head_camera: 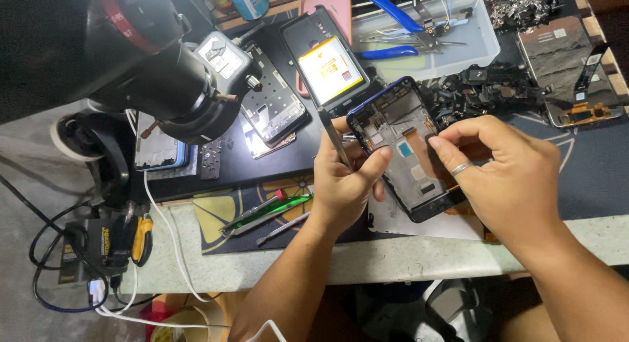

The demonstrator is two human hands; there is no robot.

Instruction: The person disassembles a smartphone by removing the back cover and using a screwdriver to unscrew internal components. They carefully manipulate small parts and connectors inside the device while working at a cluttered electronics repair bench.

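1. The left hand and right hand hold an opened phone between them, above the mat.
2. A thin tool rises from the left hand, just beside the phone.
3. Behind the hands lie a second phone and a tray with pliers in it.
4. Left of the left hand lie tweezers; farther left stands a microscope.
5. Loose parts lie behind the right hand.

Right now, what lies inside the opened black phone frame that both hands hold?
Inside the opened black phone frame: a tan flex ribbon, a small blue square part and grey metal shields. The right hand covers its lower right corner; the left hand hides its left edge.
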